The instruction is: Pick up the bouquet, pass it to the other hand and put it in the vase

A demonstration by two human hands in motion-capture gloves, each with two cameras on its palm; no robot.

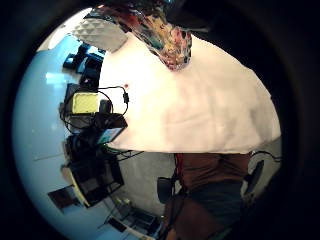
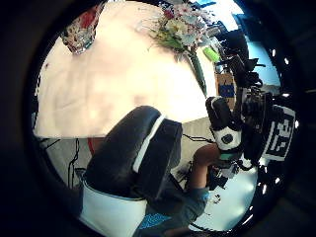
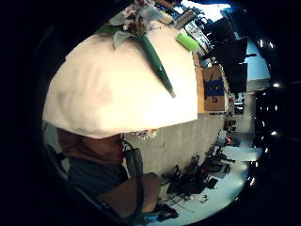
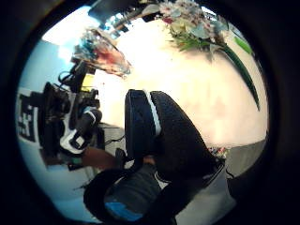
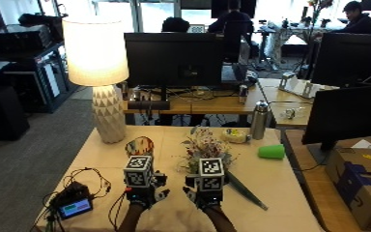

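Outside view: the bouquet (image 5: 206, 146) lies on the table (image 5: 282, 181), unheld, just beyond the right hand (image 5: 204, 192). Both hands' finger states cannot be told; the green stems are best gripped, keeping the blooms clear of the vase (image 5: 139, 145) rim.

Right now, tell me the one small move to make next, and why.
Probably reach the right hand forward to the bouquet and close on its green wrapped stem. The bouquet lies flat on the table beside the vase, and neither hand holds anything.
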